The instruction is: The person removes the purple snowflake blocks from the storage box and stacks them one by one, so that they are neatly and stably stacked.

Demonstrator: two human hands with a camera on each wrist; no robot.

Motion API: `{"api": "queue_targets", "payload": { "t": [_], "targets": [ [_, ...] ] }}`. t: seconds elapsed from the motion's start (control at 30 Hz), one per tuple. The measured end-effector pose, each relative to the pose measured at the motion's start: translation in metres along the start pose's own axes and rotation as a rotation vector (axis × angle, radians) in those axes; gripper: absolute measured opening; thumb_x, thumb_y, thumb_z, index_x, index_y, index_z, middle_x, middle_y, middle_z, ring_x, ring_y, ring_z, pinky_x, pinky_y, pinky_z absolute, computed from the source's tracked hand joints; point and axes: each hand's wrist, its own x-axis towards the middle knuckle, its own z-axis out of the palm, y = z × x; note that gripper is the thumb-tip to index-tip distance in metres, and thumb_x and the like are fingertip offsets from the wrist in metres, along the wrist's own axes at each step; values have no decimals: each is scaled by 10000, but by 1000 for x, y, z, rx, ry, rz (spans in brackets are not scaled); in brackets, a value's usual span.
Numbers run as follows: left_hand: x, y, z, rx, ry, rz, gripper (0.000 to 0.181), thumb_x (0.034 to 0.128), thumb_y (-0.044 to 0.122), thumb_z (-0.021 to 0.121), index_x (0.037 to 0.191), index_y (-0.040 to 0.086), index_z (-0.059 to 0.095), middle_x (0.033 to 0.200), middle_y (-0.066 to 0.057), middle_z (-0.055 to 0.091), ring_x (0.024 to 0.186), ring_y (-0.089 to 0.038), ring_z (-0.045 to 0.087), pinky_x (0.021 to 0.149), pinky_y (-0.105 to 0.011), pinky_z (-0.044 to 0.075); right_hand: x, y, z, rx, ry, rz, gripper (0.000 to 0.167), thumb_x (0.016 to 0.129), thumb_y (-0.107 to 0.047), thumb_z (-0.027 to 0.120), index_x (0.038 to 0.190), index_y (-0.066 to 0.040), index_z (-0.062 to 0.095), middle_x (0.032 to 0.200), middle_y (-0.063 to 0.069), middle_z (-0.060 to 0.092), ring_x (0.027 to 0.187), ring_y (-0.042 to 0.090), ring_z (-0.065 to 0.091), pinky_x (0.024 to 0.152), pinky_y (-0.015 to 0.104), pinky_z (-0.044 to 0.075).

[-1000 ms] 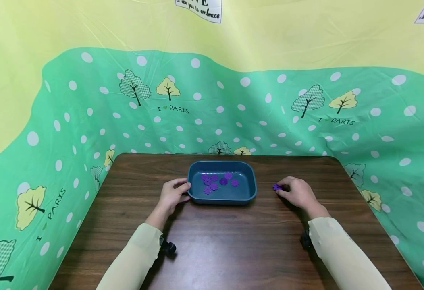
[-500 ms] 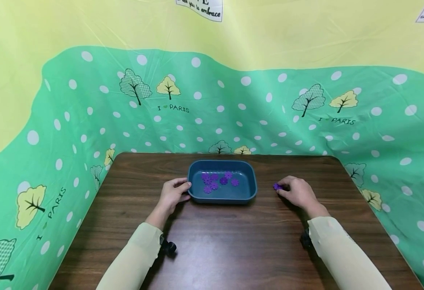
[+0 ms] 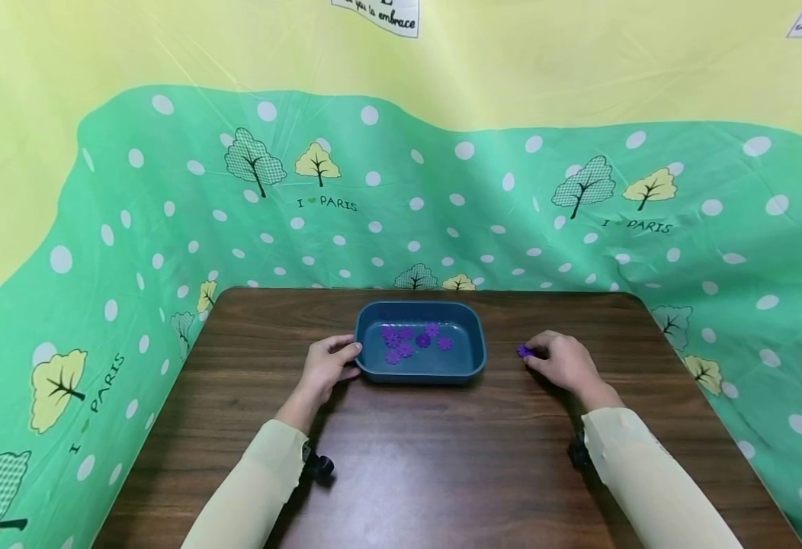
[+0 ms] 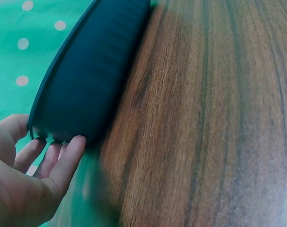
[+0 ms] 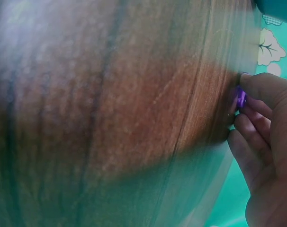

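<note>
A dark blue rectangular tray [image 3: 420, 378] stands near the far edge of the table, with several purple flower-shaped pieces [image 3: 405, 350] lying in it. My left hand [image 3: 325, 363] grips the tray's left end, thumb over the rim and fingers against the outer wall, as the left wrist view shows on the tray [image 4: 86, 71]. To the right of the tray, my right hand [image 3: 566, 361] pinches one more purple flower-shaped piece [image 3: 524, 351] at the table surface. In the right wrist view that purple piece [image 5: 241, 98] shows between thumb and fingers, mostly hidden.
The brown wood-grain table [image 3: 428, 457] spreads in front of and on both sides of the tray. A green and yellow printed cloth [image 3: 415, 191] hangs behind and beside the table. Each wrist carries a small black camera [image 3: 320, 467].
The head view has tilted very slightly. Both hands, the tray and the purple pieces keep their places.
</note>
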Motion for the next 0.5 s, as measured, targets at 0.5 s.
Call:
{"api": "queue_targets", "payload": {
  "t": [0.5],
  "targets": [
    [-1,2,-1,1,-16,-15,429,960,102,722,1355,-39,627,1182,-145,655,1062,-289,684,839,-441,644,0,2,-2,17,0,-9,299,937,-231,743,1182,-60,742,1191,172,704,1104,405,652,929,614,539]
  ]
}}
